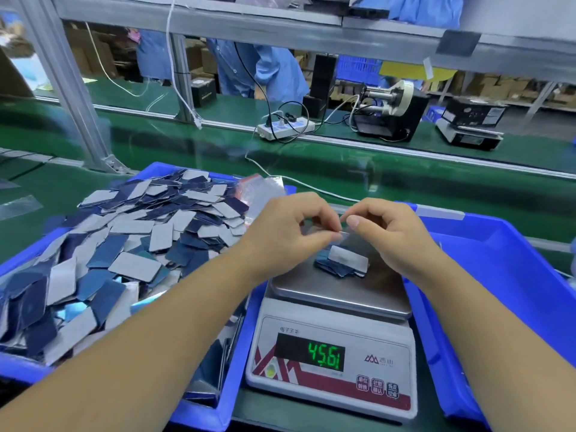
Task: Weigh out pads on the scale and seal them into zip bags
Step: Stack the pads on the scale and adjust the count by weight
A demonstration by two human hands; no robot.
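The left hand (282, 232) and the right hand (386, 232) pinch the top of a clear zip bag (338, 244) with their fingers, just above the scale (336, 338). A small pile of pads (341, 265) sits on the scale's plate. Many more pads fill the blue tray (199, 410) on the left.

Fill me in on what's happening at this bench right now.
A person is bagging pads. Both hands, left hand and right hand, pinch the top edge of a clear plastic zip bag above the white digital scale. A small stack of blue and grey rectangular pads lies on its steel pan; the display reads 45.61. The blue plastic tray at left holds a loose heap of pads.
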